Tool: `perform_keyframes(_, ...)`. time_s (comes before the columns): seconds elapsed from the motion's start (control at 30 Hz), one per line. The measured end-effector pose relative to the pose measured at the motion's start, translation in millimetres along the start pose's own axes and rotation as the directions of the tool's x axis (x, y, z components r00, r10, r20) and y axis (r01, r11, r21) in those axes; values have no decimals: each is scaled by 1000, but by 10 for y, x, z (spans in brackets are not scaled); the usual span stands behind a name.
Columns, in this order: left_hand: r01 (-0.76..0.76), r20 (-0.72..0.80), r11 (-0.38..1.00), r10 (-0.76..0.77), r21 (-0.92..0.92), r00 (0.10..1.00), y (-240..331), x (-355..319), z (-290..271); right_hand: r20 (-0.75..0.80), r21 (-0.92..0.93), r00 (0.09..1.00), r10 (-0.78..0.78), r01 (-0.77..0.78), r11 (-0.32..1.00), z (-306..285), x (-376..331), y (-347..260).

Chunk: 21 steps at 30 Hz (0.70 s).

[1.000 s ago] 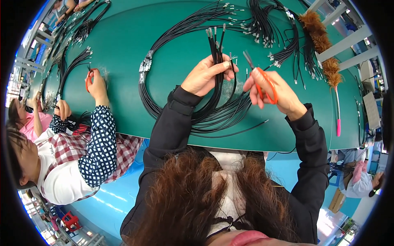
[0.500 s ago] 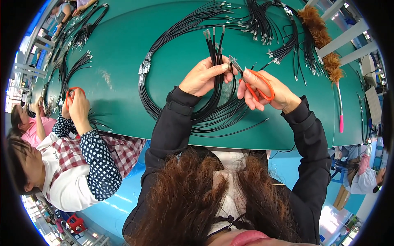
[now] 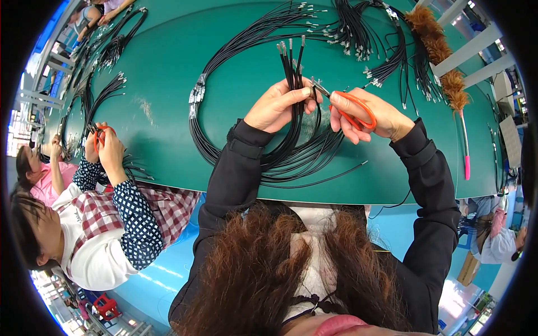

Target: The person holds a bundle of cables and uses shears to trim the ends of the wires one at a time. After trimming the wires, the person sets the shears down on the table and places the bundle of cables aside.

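My left hand (image 3: 283,105) is closed round several black cables (image 3: 292,75), whose silvery ends stick up above the fingers. One cable end is pinched apart from the rest, between thumb and fingertips. In my right hand (image 3: 370,116) are scissors (image 3: 361,106) with orange handles, their blades pointing left at that cable end. The blades are at the cable tip; whether they touch it I cannot tell. Below both hands the cables run into a large coiled bundle (image 3: 204,137) on the green table, wrapped on its left side with clear tape (image 3: 197,94).
More black cable bundles (image 3: 353,31) lie at the far side of the green table (image 3: 162,73). A brown feather duster (image 3: 443,59) with a pink handle lies at right. On my left a co-worker (image 3: 106,224) in a checked apron holds orange-handled scissors (image 3: 98,137).
My right hand has moved slightly right with the scissors, and the blades now lie lower, closer to the pinched cable end. The left hand has barely moved. The co-worker's hands have shifted.
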<state>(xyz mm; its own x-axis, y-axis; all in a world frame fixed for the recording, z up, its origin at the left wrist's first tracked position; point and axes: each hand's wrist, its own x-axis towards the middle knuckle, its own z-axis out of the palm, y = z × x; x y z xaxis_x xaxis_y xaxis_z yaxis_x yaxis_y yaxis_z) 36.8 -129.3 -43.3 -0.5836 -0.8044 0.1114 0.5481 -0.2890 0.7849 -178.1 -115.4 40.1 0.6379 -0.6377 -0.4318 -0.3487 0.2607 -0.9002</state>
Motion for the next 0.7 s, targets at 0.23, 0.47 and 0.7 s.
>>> perform_keyframes(0.23,19,-17,999,-19,25,1000,-14,15,-18,20,-40,1000,4,-3,999,-37,5,15)
perform_keyframes(0.47,31,-48,998,-28,48,998,-8,12,27,20,-53,1000,4,-3,999,-68,3,26)
perform_keyframes(0.7,24,-85,999,-21,39,996,-35,27,16,-51,-19,999,-5,4,1000,-69,29,89)
